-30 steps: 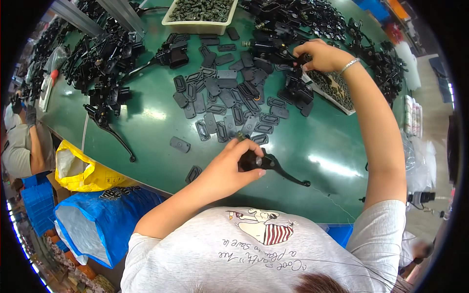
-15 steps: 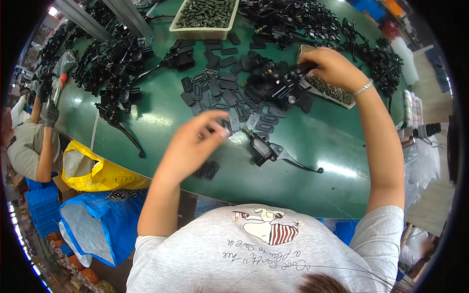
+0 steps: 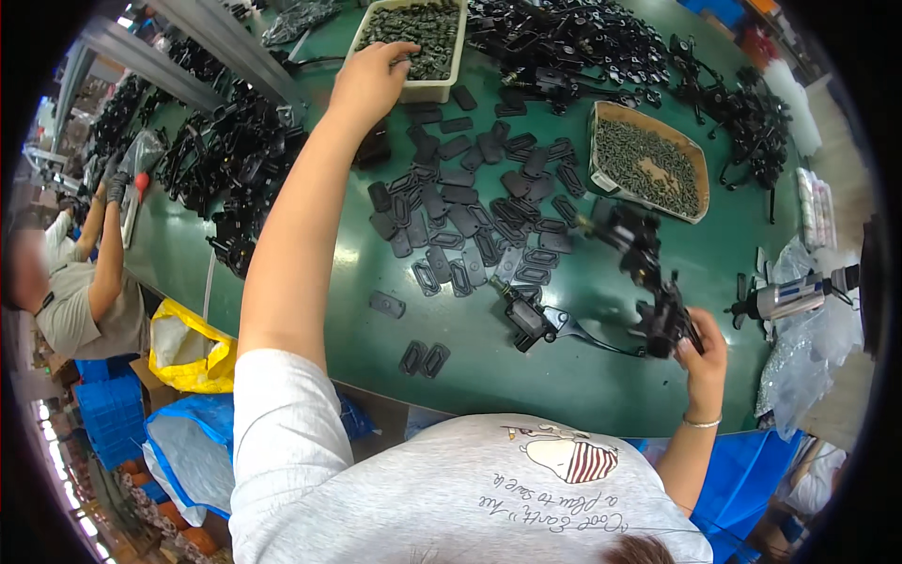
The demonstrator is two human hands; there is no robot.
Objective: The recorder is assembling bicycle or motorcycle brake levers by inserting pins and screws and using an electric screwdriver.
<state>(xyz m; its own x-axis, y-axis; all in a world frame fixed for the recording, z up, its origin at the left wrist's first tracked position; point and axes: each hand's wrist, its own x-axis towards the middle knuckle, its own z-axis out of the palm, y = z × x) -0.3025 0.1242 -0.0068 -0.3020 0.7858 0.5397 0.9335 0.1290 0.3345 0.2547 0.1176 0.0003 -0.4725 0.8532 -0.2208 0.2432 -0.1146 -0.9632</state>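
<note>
My left hand [image 3: 374,80] reaches over the near left rim of a cream plastic tray [image 3: 430,91] full of small greenish metal fittings [image 3: 427,28]. Its thumb and fingers are apart above the fittings, with nothing visible between them. My right hand [image 3: 707,362], low at the right, is closed on a black brake lever assembly [image 3: 662,320], blurred by motion; whether a second piece hangs with it I cannot tell. Left of it, another brake lever assembly [image 3: 531,321] with a grey lever lies on the table. Black caps and rubber gaskets [image 3: 460,221] are scattered beyond.
A cardboard box [image 3: 700,188] of small screws stands right of the gaskets. Piles of black lever parts [image 3: 573,47] cover the table's far side and left. A power screwdriver [image 3: 794,296] lies at the right edge. A co-worker with gloved hands [image 3: 115,186] is at far left.
My left hand has moved from above the near gaskets up to the cream tray. My right hand has come back toward me with black lever parts, uncovering the screw box.
</note>
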